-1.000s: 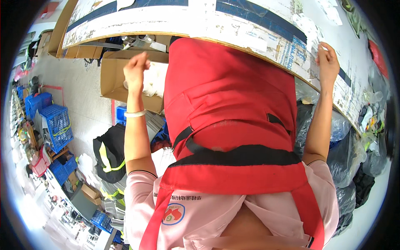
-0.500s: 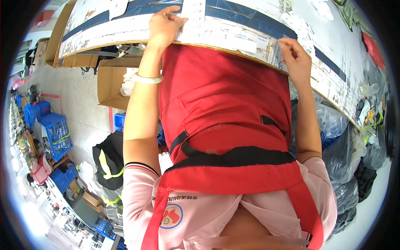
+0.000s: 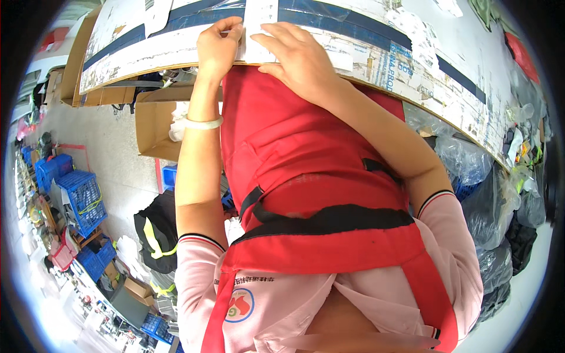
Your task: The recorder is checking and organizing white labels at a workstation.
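Note:
A white printed paper strip (image 3: 261, 36) lies across the near edge of the worktable, whose top is covered with worn white board and dark blue bands. My left hand (image 3: 218, 52) rests by the strip's left edge, thumb and fingers curled together; whatever may be between the fingertips is hidden. From the right, my right hand (image 3: 306, 63) reaches over, fingers apart and stretched toward the strip's right side. Its fingertips are at the strip, and the palm is above the table's front edge.
The worktable (image 3: 359, 66) runs across the top. A white piece (image 3: 158, 16) and crumpled clear plastic (image 3: 419, 36) lie on it. An open cardboard box (image 3: 154, 126) stands below left, with blue crates (image 3: 82, 200) farther off. Bagged goods (image 3: 485, 212) are piled at right.
My right hand has left the table's right front edge and swung left to the paper strip. My left hand and the strip appear slightly farther left.

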A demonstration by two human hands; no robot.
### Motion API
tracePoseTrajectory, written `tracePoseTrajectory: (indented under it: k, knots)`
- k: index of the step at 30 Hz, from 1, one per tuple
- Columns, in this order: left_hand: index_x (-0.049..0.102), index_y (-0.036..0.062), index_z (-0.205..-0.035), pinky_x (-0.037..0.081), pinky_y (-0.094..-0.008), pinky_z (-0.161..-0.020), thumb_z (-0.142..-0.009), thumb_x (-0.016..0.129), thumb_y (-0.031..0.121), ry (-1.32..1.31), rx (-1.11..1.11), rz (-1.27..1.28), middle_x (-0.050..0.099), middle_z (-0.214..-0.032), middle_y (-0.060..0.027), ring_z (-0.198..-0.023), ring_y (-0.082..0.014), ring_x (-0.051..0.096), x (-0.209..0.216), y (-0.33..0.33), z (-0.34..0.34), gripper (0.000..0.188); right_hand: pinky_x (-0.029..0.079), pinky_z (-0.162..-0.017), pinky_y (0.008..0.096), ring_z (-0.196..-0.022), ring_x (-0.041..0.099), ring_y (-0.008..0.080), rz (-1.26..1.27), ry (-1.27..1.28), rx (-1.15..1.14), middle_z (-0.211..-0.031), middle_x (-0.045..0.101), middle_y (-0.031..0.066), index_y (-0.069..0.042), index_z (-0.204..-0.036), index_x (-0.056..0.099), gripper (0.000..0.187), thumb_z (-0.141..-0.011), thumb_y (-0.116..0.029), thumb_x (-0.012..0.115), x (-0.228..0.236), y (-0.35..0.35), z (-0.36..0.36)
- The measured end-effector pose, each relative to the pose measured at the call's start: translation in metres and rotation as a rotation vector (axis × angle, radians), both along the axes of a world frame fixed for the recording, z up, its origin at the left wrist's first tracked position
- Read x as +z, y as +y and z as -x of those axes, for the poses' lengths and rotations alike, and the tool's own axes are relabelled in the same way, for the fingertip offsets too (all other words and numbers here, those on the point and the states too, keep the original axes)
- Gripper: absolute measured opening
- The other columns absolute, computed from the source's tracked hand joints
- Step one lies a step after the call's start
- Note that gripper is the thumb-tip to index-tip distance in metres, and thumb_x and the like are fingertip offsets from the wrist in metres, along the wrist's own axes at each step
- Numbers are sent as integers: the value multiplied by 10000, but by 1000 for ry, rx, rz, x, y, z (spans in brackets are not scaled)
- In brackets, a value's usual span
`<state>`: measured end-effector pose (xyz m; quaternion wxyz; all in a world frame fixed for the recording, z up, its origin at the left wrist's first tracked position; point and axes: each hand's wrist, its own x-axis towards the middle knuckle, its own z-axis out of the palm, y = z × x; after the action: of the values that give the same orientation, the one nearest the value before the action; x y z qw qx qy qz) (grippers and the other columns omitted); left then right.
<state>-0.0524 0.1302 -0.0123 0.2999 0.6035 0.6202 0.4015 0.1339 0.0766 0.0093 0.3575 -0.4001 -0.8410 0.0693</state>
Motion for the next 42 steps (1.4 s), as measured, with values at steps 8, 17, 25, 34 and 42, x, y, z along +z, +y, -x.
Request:
tracePoseTrajectory:
  k: [8,17,25,34,42]
  knots:
    - [675,-8,-1034,520,-216,-623,-893,614,95,-392,72,163,673,-860,-67,-700,-95,612,15,-57,12,185,482,-862,356,-984,603,262,73,47,76,-1024,664,87,-58,-982,666,243,-767,-170,689,-19,15,5]
    - [643,-32,-1058,490,-226,-604,-921,595,150,-722,-13,320,666,-897,-90,-689,-114,591,0,-95,9,233,477,-751,386,-830,616,271,128,110,73,-896,671,80,-101,-889,683,176,-799,-240,624,-21,26,2]
    - [635,-20,-1038,546,-282,-686,-928,589,202,-1059,34,466,680,-933,-129,-787,-167,658,17,-100,-3,251,469,-762,366,-879,594,248,210,-94,442,-926,650,33,-100,-872,652,126,-830,-212,614,18,-57,1]
    - [695,17,-953,466,-196,-594,-879,666,153,-744,-197,413,691,-804,-39,-673,-60,601,37,-137,-26,157,460,-663,201,-717,559,56,845,517,144,-792,633,9,3,-932,648,155,-910,-143,600,36,-41,-37]
    - [688,12,-934,466,-195,-572,-872,672,137,-813,-222,477,691,-790,-45,-650,-58,599,43,-134,-34,140,479,-633,205,-673,558,64,1102,535,229,-798,616,14,3,-971,631,165,-929,-146,572,34,-45,-48]
